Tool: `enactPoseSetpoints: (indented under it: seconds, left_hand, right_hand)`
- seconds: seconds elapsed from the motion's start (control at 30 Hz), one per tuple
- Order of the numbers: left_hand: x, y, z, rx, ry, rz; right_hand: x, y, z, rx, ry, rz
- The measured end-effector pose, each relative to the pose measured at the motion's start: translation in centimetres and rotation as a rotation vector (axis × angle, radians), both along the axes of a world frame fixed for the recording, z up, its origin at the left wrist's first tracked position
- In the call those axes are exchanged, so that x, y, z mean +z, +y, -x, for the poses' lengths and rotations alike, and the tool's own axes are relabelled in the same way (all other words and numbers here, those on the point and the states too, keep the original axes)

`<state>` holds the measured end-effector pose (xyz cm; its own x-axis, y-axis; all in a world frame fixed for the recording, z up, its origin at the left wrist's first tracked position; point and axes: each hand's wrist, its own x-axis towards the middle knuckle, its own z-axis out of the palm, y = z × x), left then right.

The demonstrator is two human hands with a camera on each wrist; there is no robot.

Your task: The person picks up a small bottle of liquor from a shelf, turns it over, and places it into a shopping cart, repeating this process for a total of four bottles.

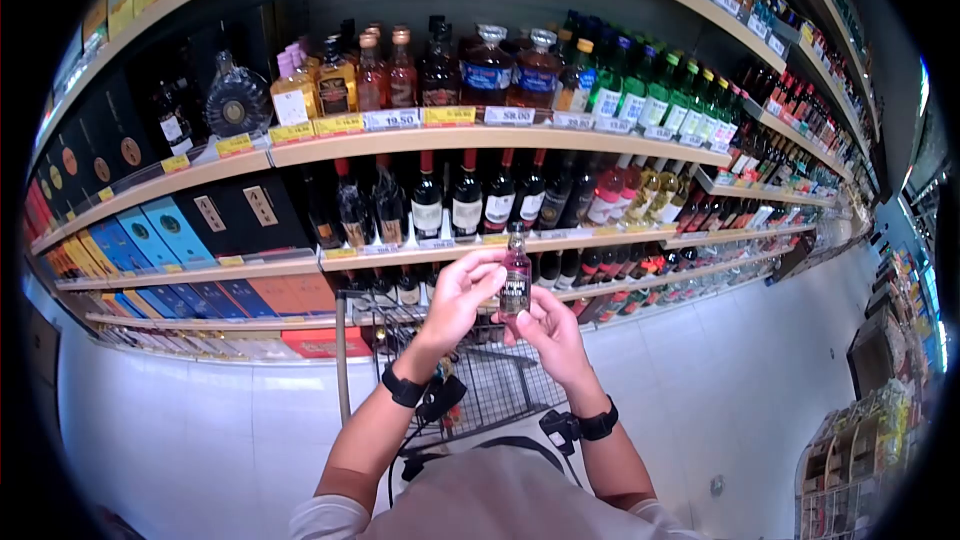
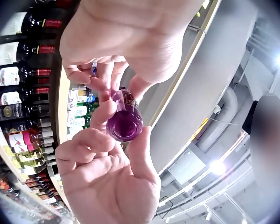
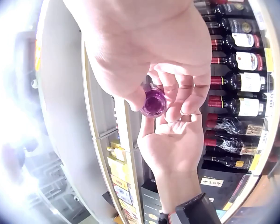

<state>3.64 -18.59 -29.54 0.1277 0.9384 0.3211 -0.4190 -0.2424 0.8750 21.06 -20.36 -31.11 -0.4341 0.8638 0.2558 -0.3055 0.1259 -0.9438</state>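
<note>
In front of the chest, a small liqueur bottle (image 1: pixel 515 285) with a black label and purple tint stands upright between both hands. My left hand (image 1: pixel 462 298) pinches its upper part from the left with thumb and fingers. Lower down, my right hand (image 1: pixel 553 333) grips the bottle near its base. From below, the left wrist view shows the round purple bottom of the bottle (image 2: pixel 124 127) beside the fingers of both hands. The same purple base appears in the right wrist view, next to the right thumb.
Behind the hands runs a long shelf (image 1: pixel 500 138) of liquor and wine bottles with price tags. Boxed bottles (image 1: pixel 245 215) fill its left part. Below the hands stands a wire shopping cart (image 1: pixel 500 390) on the pale tiled floor (image 1: pixel 250 420). Another display rack (image 1: pixel 850 450) is at lower right.
</note>
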Motion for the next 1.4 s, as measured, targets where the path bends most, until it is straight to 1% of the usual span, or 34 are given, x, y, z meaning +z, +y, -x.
enactPoseSetpoints:
  seconds: [0.17, 0.3, 0.47, 0.63, 0.67, 0.77, 0.83, 1.0, 1.1, 1.13, 1.23, 1.33, 1.4]
  left_hand:
    - [0.8, -0.3, -4.3, -0.004, -0.001, -0.019]
    - [0.3, -0.6, -7.7, 0.004, -0.004, -0.011]
    - [-0.1, -1.5, -11.4, 0.015, 0.013, 0.041]
    - [-0.5, -2.5, -14.0, 0.028, 0.095, 0.029]
    - [-0.2, -2.7, -14.5, 0.082, 0.126, 0.028]
    - [0.2, -2.7, -15.3, 0.210, 0.199, 0.046]
    - [0.6, -2.6, -15.9, 0.245, 0.154, 0.075]
    - [-0.1, -2.0, -17.6, 0.259, 0.140, 0.083]
    - [0.1, -2.2, -18.4, 0.288, 0.135, 0.068]
    - [0.3, -2.4, -18.7, 0.300, 0.136, 0.072]
    - [0.4, -2.5, -19.0, 0.310, 0.164, 0.065]
    - [0.9, -2.9, -19.5, 0.283, 0.181, 0.090]
    - [0.6, -2.7, -19.7, 0.293, 0.155, 0.053]
  right_hand:
    - [0.0, -0.4, -4.4, 0.020, 0.014, -0.034]
    - [-0.2, -0.7, -7.8, 0.058, 0.074, 0.010]
    - [-0.7, -1.2, -11.5, 0.151, 0.247, 0.200]
    - [-1.8, -1.5, -14.6, 0.174, 0.219, 0.199]
    - [-2.0, -1.6, -15.1, 0.183, 0.218, 0.205]
    - [-2.3, -1.9, -16.1, 0.231, 0.231, 0.220]
    - [-2.2, -2.3, -16.6, 0.267, 0.258, 0.230]
    - [-3.3, -2.2, -17.5, 0.343, 0.260, 0.214]
    - [-4.2, -2.2, -17.9, 0.413, 0.357, 0.259]
    - [-4.4, -2.1, -18.0, 0.404, 0.334, 0.237]
    - [-4.9, -1.8, -18.3, 0.460, 0.423, 0.349]
    - [-6.1, -1.7, -18.6, 0.449, 0.448, 0.375]
    - [-6.3, -1.8, -18.9, 0.436, 0.454, 0.395]
